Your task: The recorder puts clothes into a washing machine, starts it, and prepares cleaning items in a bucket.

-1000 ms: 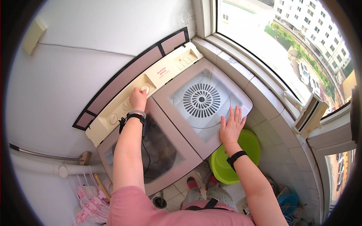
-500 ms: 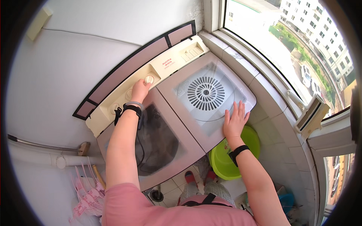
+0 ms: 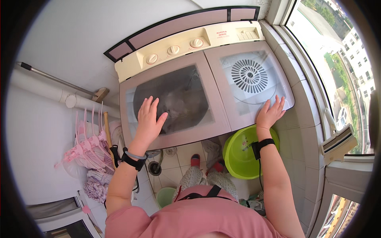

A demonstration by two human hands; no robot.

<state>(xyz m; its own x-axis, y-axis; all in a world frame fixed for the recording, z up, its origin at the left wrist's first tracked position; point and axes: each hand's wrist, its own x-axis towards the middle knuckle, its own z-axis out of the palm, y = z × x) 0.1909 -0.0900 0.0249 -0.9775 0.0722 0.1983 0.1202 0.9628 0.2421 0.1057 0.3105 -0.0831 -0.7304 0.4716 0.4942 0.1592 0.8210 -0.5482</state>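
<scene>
A pinkish-grey twin-tub washing machine [image 3: 220, 115] spans the view, with a cream control panel [image 3: 215, 41] bearing several dials [image 3: 173, 49]. My left hand [image 3: 147, 123] is open over the lower left of the dark see-through wash lid [image 3: 186, 99], whose contents are blurred; I cannot tell whether it touches. My right hand [image 3: 268, 114] is open, fingers apart, at the front part of the smaller spin-side lid [image 3: 248, 97], through which a slotted disc [image 3: 250, 75] shows. Both wrists wear black straps.
A green basin [image 3: 238, 158] stands below the machine's right side. Pink hangers [image 3: 85, 146], clothes and a white pipe [image 3: 51, 93] are at left. A tiled ledge [image 3: 301, 103] and window run along the right. A pale green bucket [image 3: 164, 196] sits by my feet.
My left hand has left the dial and moved down onto or over the wash lid, its fingers spreading. My right hand stays near the spin lid. The view has shifted, showing more floor.
</scene>
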